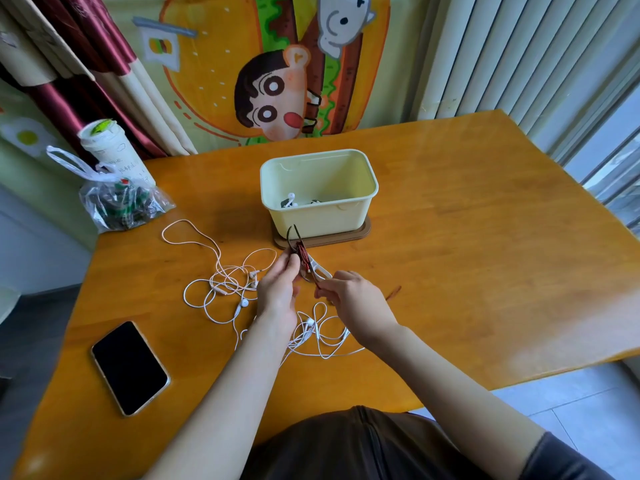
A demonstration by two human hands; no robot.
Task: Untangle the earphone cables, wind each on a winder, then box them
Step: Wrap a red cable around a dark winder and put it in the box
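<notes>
Partly done: one earphone set [290, 199] lying in the box [322, 216] at twelve o'clock, a pinkish tangle [225, 282] loose at nine o'clock of the hands, a white tangle [323, 336] at six. Mid-wind on the dark red cable [303, 258]: left hand [278, 289] gripping the winder [317, 268], right hand [356, 299] pinching the cable's free end at three o'clock.

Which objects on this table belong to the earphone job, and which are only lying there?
Job: red cable and white winder, held by left hand and right hand; tangled white cables; cream box.
Lying about: phone, plastic bag, cup.
</notes>
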